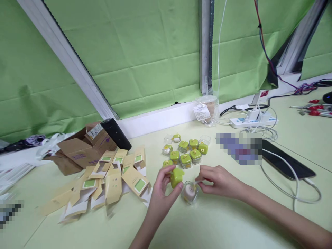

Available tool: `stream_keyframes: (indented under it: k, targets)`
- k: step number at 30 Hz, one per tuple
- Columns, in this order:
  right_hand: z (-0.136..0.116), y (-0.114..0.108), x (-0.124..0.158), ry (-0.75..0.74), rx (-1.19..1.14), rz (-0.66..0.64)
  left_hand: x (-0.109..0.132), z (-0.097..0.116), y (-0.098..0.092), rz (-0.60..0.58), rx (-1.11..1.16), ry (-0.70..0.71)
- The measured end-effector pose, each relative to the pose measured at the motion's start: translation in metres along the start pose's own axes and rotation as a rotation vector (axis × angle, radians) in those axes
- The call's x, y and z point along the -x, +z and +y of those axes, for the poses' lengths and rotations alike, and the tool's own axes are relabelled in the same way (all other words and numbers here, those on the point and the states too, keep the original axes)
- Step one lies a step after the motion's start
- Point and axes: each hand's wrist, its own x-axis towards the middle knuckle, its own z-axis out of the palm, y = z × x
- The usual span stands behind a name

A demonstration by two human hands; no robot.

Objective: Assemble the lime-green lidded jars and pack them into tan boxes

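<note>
Holding a green lid [176, 178] in our left hand [164, 189] — right hand [217, 180] pinched narrow, hold unclear — we had the clear container [190, 194] between uncapped, several lidded containers [185, 160] at twelve o'clock.

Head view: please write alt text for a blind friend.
A left hand holds a green lid while the right hand is at a clear jar, over a pale table. Beyond sit green-lidded jars; opened paper boxes lie to the left.

Print was carried by a white label [202, 113] on a bagged drink cup [211, 105], a cardboard box [75, 148], its sticker [94, 131] and tan cartons [131, 177], but no word or number could be read.
</note>
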Motion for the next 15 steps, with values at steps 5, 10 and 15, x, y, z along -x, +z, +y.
stream_keyframes:
  k: [5,10,15]
  targets:
    - [0.0012,-0.0021,0.0038,-0.358,0.526,-0.227,0.0045,-0.0044,0.0027,-0.242,-0.184,-0.043]
    - [0.0027,0.0004,0.0065,-0.444,0.651,-0.165,0.0059,-0.0066,0.0038,-0.231,-0.166,-0.082]
    - [-0.0005,-0.0047,0.0074,-0.462,0.652,-0.250,0.0033,-0.0059,0.0036,-0.221,-0.096,-0.093]
